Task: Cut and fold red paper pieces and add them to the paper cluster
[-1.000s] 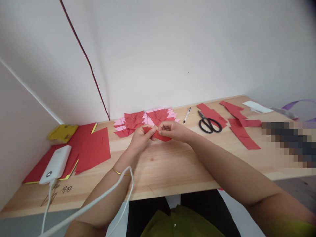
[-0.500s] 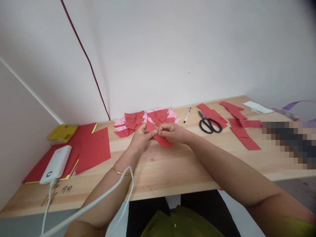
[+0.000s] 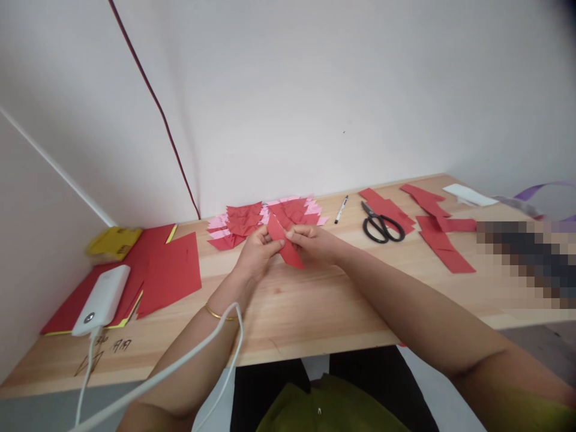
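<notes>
A small piece of red paper, slanted and narrow, is held up above the wooden table between both hands. My left hand pinches its left side, thumb on the near face. On the other side, my right hand grips the paper's right edge between thumb and bent fingers. Just behind the hands lies a pile of cut red paper pieces mixed with pink paper pieces. The fingers behind the paper are partly hidden.
Scissors with black handles and a marker pen lie to the right, near red paper strips. At left, a white power bank rests on red sheets beside a yellow packet. Its white cable crosses over my left forearm.
The red paper has turned a little in my fingers, its lower end shifting left. My right hand has moved slightly up along its edge.
</notes>
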{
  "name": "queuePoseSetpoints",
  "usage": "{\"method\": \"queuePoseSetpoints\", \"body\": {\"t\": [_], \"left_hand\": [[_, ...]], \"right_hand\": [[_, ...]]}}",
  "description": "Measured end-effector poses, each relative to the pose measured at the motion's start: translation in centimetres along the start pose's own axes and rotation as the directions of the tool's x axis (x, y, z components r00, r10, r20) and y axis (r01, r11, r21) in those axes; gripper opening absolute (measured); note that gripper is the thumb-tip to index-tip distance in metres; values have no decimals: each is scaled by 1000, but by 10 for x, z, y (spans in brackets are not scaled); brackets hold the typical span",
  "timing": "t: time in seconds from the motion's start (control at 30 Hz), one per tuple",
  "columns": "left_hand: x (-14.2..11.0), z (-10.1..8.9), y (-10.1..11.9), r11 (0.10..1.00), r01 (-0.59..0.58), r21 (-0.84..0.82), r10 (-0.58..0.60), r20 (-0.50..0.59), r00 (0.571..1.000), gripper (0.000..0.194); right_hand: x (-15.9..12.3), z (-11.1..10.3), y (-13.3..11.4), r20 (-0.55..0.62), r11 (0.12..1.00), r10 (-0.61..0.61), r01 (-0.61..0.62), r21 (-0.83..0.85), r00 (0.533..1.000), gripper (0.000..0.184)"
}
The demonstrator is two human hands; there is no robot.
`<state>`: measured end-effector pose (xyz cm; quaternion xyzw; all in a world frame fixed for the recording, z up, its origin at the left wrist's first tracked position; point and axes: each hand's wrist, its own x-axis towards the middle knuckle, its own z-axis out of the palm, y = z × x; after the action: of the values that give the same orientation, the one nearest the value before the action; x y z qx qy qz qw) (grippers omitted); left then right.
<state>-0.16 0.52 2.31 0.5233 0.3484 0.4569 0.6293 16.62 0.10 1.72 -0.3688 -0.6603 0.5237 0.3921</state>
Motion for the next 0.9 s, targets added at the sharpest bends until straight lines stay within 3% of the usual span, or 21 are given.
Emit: {"method": "queuePoseSetpoints", "body": {"t": [0.1, 0.4, 0.7, 0.9], "left_hand": [[-1, 1, 2, 1000, 4, -12, -4, -4, 1000, 29], [0, 0, 0, 1000, 12, -11, -12, -26, 1000, 29], [0, 0, 2, 993, 44, -107, -45, -7, 999, 40], [-2, 2, 4, 997, 40, -63, -40, 7, 999, 39]], "right_hand": [[1, -3, -1, -1, 1000, -10, 10, -29, 1000, 33], [1, -4, 1, -14, 994, -30, 28, -103, 999, 14], [1, -2, -3, -38, 978, -70, 61, -201, 997, 15], [0, -1, -4, -38, 974, -86, 76, -215, 996, 15]]}}
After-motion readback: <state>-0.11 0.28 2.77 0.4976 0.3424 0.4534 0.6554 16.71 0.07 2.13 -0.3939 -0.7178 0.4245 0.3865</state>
